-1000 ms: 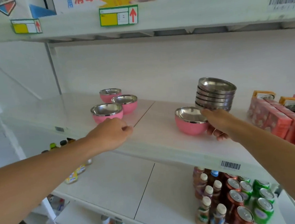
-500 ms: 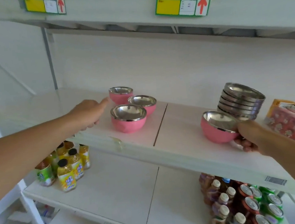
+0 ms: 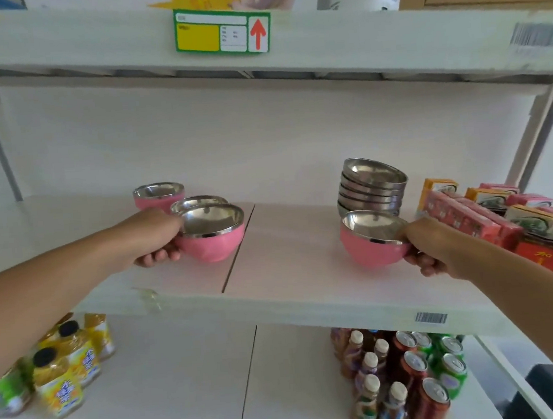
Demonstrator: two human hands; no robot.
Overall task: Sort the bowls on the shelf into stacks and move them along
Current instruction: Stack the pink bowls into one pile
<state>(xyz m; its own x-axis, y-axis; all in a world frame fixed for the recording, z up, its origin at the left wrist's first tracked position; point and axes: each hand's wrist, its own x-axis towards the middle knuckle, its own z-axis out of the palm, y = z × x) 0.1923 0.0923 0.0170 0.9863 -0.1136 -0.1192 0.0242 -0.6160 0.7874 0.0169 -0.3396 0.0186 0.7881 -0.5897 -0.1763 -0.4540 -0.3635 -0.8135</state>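
My left hand [image 3: 153, 239] grips the near left pink bowl [image 3: 211, 239] by its left rim, thumb over the edge; the bowl looks slightly lifted. Behind it a second pink bowl [image 3: 198, 202] shows only its steel rim, and a third pink bowl [image 3: 158, 195] stands at the back. My right hand [image 3: 432, 246] holds the right pink bowl [image 3: 370, 243] by its right rim, tilted a little off the shelf [image 3: 290, 274]. Directly behind it stands a leaning stack of several steel bowls [image 3: 372, 185].
Red and orange cartons [image 3: 487, 216] crowd the shelf's right end beside my right hand. The lower shelf holds yellow juice bottles [image 3: 62, 368] at the left and drink bottles and cans [image 3: 410, 377] at the right. An upper shelf with a price tag [image 3: 221, 31] hangs overhead.
My left hand reached in from the shelf's left and closed on the near left pink bowl. My right hand kept its hold on the right pink bowl and tilted it up slightly.
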